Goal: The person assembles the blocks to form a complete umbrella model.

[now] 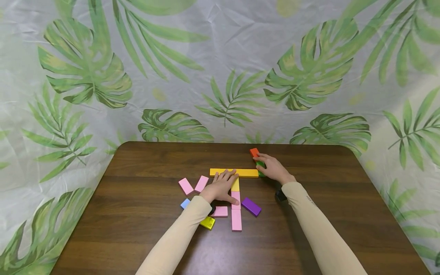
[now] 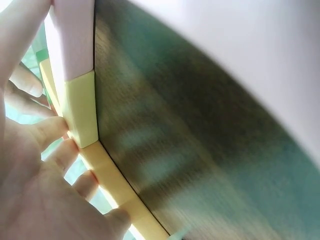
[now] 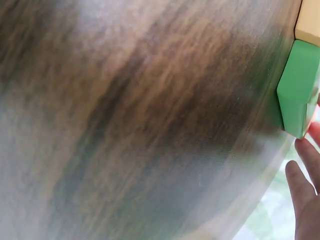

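Note:
My left hand [image 1: 221,187], fingers spread, rests over the corner where a row of orange-yellow blocks [image 1: 248,173] meets a column of blocks. In the left wrist view its fingertips touch the row's edge [image 2: 117,182]. The column has a pale yellow block [image 1: 235,185] at its top and pink blocks [image 1: 236,220] below. Over at the row's right end, my right hand [image 1: 275,169] touches a green block [image 1: 261,172] with fairly straight fingers. A red block [image 1: 253,151] lies beyond the green one, right at the fingertips. The green block [image 3: 300,85] meets a yellow one in the right wrist view.
Two loose pink blocks [image 1: 186,186] lie left of the left hand. A blue block [image 1: 185,203], a yellow-green block [image 1: 207,222] and another pink block [image 1: 220,211] lie around the left forearm. A purple block [image 1: 251,206] sits right of the column. A leaf-print curtain [image 1: 227,95] hangs behind the table.

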`<action>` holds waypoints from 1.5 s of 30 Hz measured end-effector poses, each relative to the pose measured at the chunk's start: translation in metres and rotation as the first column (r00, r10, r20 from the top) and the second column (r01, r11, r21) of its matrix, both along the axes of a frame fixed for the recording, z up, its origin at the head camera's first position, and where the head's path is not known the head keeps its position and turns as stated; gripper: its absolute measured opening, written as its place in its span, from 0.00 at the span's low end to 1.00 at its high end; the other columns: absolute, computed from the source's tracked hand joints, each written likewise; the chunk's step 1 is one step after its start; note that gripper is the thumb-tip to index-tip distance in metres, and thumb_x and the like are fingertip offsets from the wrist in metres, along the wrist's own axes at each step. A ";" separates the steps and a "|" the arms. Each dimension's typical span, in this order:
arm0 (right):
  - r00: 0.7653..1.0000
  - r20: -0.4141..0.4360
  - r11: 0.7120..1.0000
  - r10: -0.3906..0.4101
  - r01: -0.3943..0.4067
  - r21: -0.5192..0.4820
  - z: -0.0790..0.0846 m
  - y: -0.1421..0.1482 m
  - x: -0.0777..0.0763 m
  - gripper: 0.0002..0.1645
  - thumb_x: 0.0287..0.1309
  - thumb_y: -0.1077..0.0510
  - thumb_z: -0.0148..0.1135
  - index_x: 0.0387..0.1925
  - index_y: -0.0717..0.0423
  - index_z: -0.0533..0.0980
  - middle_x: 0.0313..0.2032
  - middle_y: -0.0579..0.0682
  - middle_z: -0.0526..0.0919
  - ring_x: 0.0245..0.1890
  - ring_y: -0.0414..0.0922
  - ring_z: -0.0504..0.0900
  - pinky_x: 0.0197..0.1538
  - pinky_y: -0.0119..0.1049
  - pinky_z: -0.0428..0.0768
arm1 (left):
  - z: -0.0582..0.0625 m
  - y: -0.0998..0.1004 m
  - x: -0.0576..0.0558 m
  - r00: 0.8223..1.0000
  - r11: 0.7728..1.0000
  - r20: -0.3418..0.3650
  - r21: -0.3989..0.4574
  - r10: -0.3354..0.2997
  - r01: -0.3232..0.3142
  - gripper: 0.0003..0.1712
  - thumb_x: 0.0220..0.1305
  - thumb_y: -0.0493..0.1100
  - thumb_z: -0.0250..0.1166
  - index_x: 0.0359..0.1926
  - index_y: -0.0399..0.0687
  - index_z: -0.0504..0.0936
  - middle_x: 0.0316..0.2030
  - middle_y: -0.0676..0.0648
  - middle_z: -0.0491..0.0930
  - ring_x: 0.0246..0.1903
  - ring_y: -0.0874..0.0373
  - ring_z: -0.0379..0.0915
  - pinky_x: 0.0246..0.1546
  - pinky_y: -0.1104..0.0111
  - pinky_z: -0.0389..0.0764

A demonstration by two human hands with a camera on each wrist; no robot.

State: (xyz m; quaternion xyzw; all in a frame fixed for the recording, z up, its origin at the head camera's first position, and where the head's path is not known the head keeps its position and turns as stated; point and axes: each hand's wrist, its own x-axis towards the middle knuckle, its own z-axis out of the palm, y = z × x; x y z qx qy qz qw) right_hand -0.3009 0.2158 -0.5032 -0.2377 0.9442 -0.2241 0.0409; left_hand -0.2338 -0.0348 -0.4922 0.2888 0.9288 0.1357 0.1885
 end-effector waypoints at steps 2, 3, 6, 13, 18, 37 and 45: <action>1.000 0.001 1.000 0.000 0.000 0.000 0.000 0.000 0.000 0.26 0.66 0.57 0.57 0.63 0.62 0.70 0.67 0.64 0.62 0.64 0.64 0.63 0.61 0.58 0.64 | 0.000 0.000 0.000 1.000 1.000 0.000 0.000 -0.001 0.001 0.58 0.52 0.64 0.70 0.75 0.47 0.50 0.75 0.47 0.41 0.72 0.47 0.33 0.68 0.48 0.36; 1.000 0.003 1.000 -0.001 0.001 -0.003 0.000 0.001 0.000 0.27 0.66 0.57 0.57 0.63 0.62 0.70 0.67 0.64 0.62 0.64 0.64 0.63 0.61 0.58 0.64 | 0.000 0.000 0.000 1.000 1.000 -0.001 0.004 -0.001 0.001 0.58 0.51 0.63 0.70 0.75 0.47 0.50 0.75 0.47 0.42 0.72 0.47 0.33 0.68 0.48 0.37; 1.000 -0.003 1.000 0.000 0.000 -0.017 0.000 0.002 0.001 0.27 0.65 0.57 0.58 0.63 0.63 0.69 0.67 0.64 0.61 0.64 0.64 0.62 0.61 0.58 0.63 | 0.000 0.000 0.000 1.000 1.000 -0.001 -0.002 -0.002 0.002 0.58 0.52 0.64 0.70 0.75 0.47 0.50 0.75 0.48 0.41 0.72 0.47 0.33 0.68 0.48 0.36; 1.000 -0.005 0.998 -0.012 0.012 -0.062 0.000 0.005 0.006 0.31 0.66 0.57 0.58 0.66 0.64 0.65 0.68 0.62 0.60 0.66 0.62 0.60 0.63 0.57 0.61 | 0.000 0.000 0.000 1.000 1.000 0.002 0.002 0.000 0.000 0.58 0.52 0.63 0.70 0.75 0.48 0.50 0.75 0.48 0.41 0.72 0.47 0.33 0.68 0.48 0.36; 1.000 -0.029 0.996 -0.001 -0.001 -0.092 0.003 0.007 0.010 0.31 0.66 0.56 0.58 0.66 0.66 0.65 0.67 0.63 0.61 0.65 0.62 0.61 0.63 0.58 0.61 | 0.002 -0.001 0.000 1.000 1.000 0.013 0.017 -0.002 0.002 0.58 0.52 0.62 0.70 0.75 0.48 0.49 0.75 0.47 0.41 0.72 0.47 0.32 0.68 0.48 0.35; 0.995 -0.066 0.994 0.079 -0.084 -0.076 0.023 0.002 0.050 0.31 0.63 0.58 0.61 0.65 0.62 0.67 0.63 0.64 0.68 0.62 0.61 0.66 0.60 0.58 0.65 | 0.001 -0.001 0.000 1.000 1.000 0.007 0.002 -0.001 0.001 0.59 0.52 0.63 0.70 0.75 0.47 0.49 0.75 0.47 0.41 0.72 0.47 0.33 0.68 0.48 0.36; 0.989 -0.057 0.987 0.138 -0.142 -0.080 0.024 -0.002 0.078 0.30 0.61 0.58 0.63 0.64 0.62 0.68 0.61 0.59 0.71 0.61 0.58 0.69 0.60 0.56 0.67 | 0.000 0.001 0.000 1.000 1.000 0.006 -0.012 0.012 -0.012 0.58 0.51 0.64 0.69 0.75 0.48 0.50 0.75 0.49 0.41 0.73 0.49 0.32 0.68 0.50 0.36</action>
